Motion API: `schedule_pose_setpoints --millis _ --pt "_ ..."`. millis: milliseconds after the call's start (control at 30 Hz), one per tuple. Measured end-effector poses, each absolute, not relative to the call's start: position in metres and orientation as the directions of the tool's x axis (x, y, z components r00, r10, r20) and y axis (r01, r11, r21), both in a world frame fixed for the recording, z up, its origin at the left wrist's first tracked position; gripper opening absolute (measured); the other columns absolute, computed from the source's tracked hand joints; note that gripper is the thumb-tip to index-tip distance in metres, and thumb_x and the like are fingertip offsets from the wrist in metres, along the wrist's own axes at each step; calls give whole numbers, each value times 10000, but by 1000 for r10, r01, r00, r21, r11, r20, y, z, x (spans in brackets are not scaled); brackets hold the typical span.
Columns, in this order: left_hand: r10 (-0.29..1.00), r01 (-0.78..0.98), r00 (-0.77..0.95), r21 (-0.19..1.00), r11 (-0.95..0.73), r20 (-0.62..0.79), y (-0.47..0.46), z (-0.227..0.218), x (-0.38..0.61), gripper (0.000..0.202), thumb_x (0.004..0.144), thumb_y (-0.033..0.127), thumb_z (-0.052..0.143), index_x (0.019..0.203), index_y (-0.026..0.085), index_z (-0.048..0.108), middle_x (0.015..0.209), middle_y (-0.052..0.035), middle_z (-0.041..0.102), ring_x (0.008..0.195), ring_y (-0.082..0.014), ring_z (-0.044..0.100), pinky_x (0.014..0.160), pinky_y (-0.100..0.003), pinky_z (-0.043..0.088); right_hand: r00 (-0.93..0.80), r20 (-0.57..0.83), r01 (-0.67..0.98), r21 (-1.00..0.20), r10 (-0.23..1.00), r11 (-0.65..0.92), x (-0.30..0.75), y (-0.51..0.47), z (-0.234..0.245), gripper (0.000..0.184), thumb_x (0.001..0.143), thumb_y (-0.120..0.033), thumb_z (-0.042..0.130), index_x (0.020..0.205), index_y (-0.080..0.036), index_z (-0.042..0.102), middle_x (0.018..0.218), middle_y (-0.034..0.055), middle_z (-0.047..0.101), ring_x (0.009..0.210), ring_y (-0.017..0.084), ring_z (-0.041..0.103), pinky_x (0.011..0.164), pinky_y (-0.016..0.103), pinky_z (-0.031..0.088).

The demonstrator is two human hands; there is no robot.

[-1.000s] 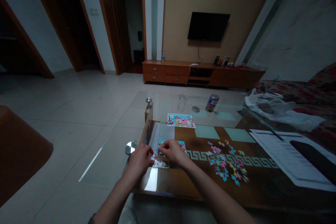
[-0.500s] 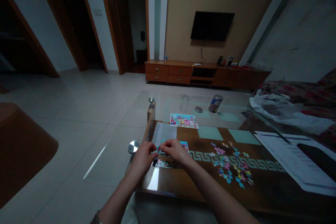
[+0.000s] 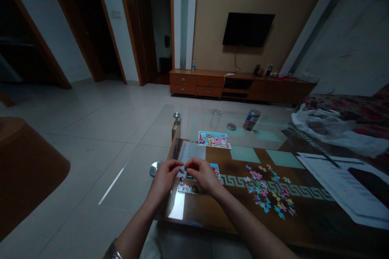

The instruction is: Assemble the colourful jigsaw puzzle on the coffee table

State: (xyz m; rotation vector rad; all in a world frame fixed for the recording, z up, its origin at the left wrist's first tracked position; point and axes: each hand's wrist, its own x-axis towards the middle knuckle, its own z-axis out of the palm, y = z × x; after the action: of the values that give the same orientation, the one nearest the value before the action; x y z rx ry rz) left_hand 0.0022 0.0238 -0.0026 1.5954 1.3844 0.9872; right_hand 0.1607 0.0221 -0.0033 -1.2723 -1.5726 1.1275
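Fingertips of our left hand [image 3: 164, 177] and right hand [image 3: 201, 173] meet closely, pinched narrow, just above the half-built puzzle [image 3: 194, 182] on the glass table [image 3: 212, 214]. We cannot tell if a piece sits between them; it is too small and dark. Loose puzzle pieces [image 3: 269, 188] lie at 3 o'clock from the hands, well apart. The picture card [image 3: 214, 139] lies at 1 o'clock.
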Motion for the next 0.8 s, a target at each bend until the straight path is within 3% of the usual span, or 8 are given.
schedule_pose_setpoints --millis 200,333,433,533,633,800 --pt "994 343 103 937 -69 36 28 -13 3 251 707 205 545 919 162 671 917 -73 710 881 -194 642 848 -327 479 -255 116 201 -965 960 170 156 17 2 195 716 -56 621 843 -190 683 830 21 692 791 149 625 751 270 471" --pt "994 299 105 954 -35 4 28 -18 3 308 708 204 555 1005 154 618 754 -23 665 737 -170 628 740 -317 497 -247 80 246 -959 966 143 156 17 1 201 720 -50 620 847 -186 696 728 2 671 685 132 602 662 246 458" --pt "995 314 101 948 -42 10 28 -19 2 296 724 195 541 1012 153 597 748 -14 646 738 -162 618 723 -297 484 -217 67 306 -943 974 133 158 20 -4 248 726 -35 599 889 -191 701 676 -15 644 634 123 574 610 230 441" --pt "995 488 95 871 -53 7 27 -18 -1 259 704 136 532 948 157 615 795 -21 637 768 -159 601 720 -277 458 -193 69 349 -928 979 134 160 25 -12 226 727 -33 590 851 -191 696 681 -15 644 656 125 581 612 222 445" --pt "989 701 143 708 -87 -20 25 -18 -3 210 675 113 581 870 165 640 825 -26 617 806 -166 575 730 -269 427 -150 46 386 -917 988 102 161 31 -20 176 722 -43 604 819 -170 676 628 -22 622 616 123 580 583 217 436" --pt "980 788 190 605 -114 -63 18 -15 -2 205 638 112 660 832 179 649 860 -32 603 867 -194 547 760 -283 393 -152 22 426 -901 988 86 157 36 -26 142 716 -40 613 779 -158 659 641 -18 626 589 112 575 561 208 419"
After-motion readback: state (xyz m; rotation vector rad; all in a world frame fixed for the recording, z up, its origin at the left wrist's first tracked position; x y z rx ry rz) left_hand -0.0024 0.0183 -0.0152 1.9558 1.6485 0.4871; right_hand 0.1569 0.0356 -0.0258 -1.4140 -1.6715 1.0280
